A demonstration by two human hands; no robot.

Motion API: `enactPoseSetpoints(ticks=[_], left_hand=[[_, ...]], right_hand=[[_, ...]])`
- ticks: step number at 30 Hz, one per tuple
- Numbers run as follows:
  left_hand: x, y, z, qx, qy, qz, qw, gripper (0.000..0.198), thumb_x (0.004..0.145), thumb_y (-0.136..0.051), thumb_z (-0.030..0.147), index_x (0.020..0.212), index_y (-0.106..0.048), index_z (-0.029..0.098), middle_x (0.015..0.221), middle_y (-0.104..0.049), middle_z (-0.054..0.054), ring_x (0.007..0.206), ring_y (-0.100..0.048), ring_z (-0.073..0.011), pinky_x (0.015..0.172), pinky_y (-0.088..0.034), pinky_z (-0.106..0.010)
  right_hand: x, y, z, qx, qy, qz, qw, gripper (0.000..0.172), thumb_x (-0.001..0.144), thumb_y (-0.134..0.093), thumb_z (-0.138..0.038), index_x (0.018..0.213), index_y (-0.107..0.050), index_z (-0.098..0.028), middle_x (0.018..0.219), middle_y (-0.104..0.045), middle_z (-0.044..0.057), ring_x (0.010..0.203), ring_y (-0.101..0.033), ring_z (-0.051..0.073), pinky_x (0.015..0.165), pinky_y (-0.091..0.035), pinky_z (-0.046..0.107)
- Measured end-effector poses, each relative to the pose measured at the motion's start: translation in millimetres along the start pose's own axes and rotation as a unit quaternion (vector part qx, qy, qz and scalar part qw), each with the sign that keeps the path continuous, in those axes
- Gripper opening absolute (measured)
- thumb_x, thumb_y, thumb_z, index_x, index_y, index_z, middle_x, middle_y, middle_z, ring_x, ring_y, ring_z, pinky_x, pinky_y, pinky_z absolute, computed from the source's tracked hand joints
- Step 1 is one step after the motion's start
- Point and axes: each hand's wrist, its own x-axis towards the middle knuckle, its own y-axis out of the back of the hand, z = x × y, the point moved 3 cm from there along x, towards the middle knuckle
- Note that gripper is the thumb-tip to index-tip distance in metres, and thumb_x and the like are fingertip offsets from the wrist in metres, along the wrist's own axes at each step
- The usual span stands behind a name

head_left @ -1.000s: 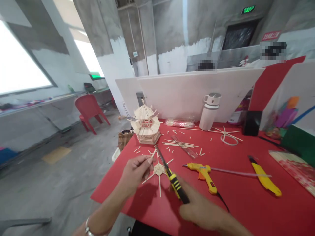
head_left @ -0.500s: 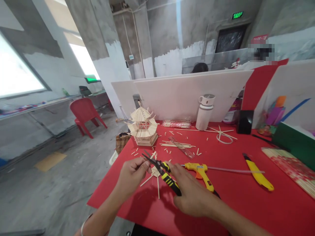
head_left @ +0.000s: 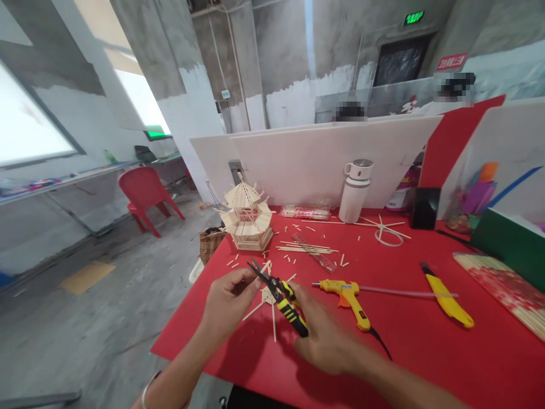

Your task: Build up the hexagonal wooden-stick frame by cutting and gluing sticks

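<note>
Cutters (head_left: 288,312) and left hand (head_left: 232,296) partly hide the stick frame (head_left: 268,296).

Glare whites out the leftmost window (head_left: 29,122); edges stretch.

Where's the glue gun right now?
Head view, right of centre: the glue gun lies on the red tabletop, beside the right hand, left of the yellow knife.
</note>
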Motion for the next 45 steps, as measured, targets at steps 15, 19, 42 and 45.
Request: enactPoseSetpoints(ticks=[15,19,42,45], left_hand=[[1.4,-7.0,-15.5,-0.114,0.132,-0.121,0.977,0.041,0.074,-0.067,0.053,0.060,-0.054,0.017,0.047,-0.043,0.004,0.038,-0.028,-0.0047,0.039,-0.020,-0.019],[3.3,-2.6,-17.9,-0.014,0.053,-0.010,0.998,0.032,0.079,-0.065,0.047,0.075,-0.065,0.016,0.056,-0.051,0.003,0.043,-0.037,-0.0063,0.044,-0.030,-0.019],[16.7,-16.9,-54.3,-0.009,0.089,-0.027,0.996,0.036,0.078,-0.063,0.050,0.075,-0.069,0.015,0.057,-0.051,0.002,0.047,-0.033,-0.0071,0.045,-0.028,-0.020],[18.2,-14.5,-59.7,-0.008,0.096,-0.009,0.995,0.035,0.076,-0.064,0.049,0.076,-0.070,0.015,0.058,-0.052,0.002,0.048,-0.035,-0.0077,0.046,-0.030,-0.021]], right_hand=[[-0.8,2.5,7.5,-0.013,0.020,-0.013,1.000,0.081,0.065,-0.054,-0.013,0.145,-0.038,-0.023,0.135,-0.057,0.011,0.123,-0.053,0.028,0.102,-0.042,0.041],[4.3,3.6,18.6,0.038,-0.076,0.060,0.995,0.070,0.065,-0.047,-0.008,0.134,-0.045,-0.020,0.115,-0.066,0.008,0.102,-0.061,0.024,0.087,-0.048,0.035],[-18.0,3.3,38.2,0.008,-0.117,0.001,0.993,0.083,0.058,-0.048,-0.004,0.137,-0.043,-0.032,0.133,-0.058,0.003,0.120,-0.055,0.023,0.098,-0.042,0.034],[-34.6,1.5,42.1,-0.064,-0.123,-0.013,0.990,0.078,0.062,-0.050,-0.007,0.137,-0.046,-0.030,0.132,-0.058,0.006,0.120,-0.055,0.026,0.099,-0.042,0.036]])
